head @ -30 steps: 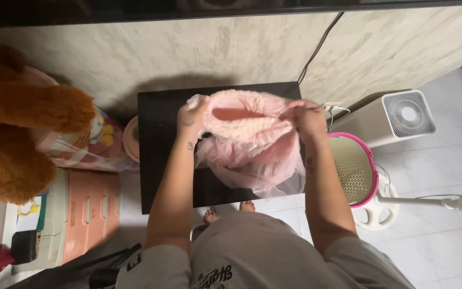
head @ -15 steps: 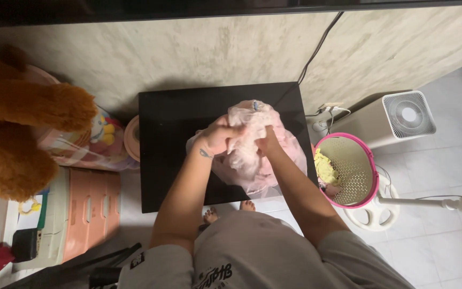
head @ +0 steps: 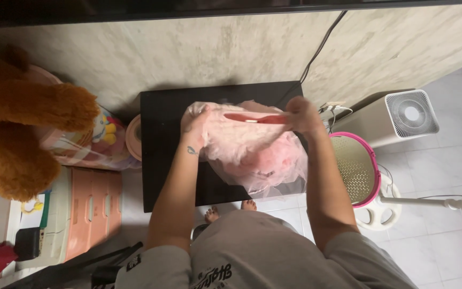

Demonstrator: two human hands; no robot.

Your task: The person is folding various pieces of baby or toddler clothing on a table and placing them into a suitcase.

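A big brown teddy bear (head: 22,123) sits at the far left. Next, the left hand (head: 194,124) pinches one end of a pink frilly skirt (head: 252,147), held up over the black bench (head: 161,144). The right hand (head: 301,115) has its grip shut on the other end, pulling the waistband (head: 255,118) straight. The skirt looks soft, light and floppy, so the stretchy waistband seems the best place to hold. A pink basket (head: 356,168) stands to the right.
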